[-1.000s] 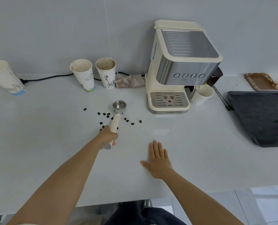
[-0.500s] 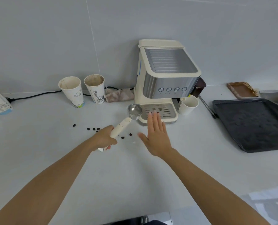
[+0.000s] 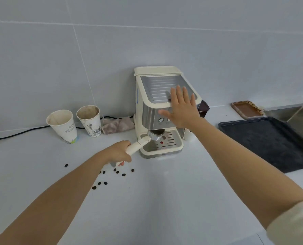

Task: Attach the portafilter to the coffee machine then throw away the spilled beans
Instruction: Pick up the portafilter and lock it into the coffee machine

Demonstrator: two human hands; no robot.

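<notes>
The cream and steel coffee machine (image 3: 147,110) stands against the wall. My left hand (image 3: 119,152) grips the cream handle of the portafilter (image 3: 154,135), whose metal basket sits just under the machine's brew head, above the drip tray (image 3: 166,145). My right hand (image 3: 181,106), fingers spread, is over the machine's front top edge; whether it touches is unclear. Several dark spilled beans (image 3: 111,174) lie scattered on the white counter below my left wrist.
Two used paper cups (image 3: 63,126) (image 3: 89,120) and a crumpled cloth (image 3: 118,125) stand left of the machine, with a black cable (image 3: 19,132) along the wall. A dark baking tray (image 3: 270,140) and a brown dish (image 3: 246,109) lie at right.
My left hand lifted the portafilter off the counter and carried it right, up under the brew head. My right hand rose from the counter to the machine's top.
</notes>
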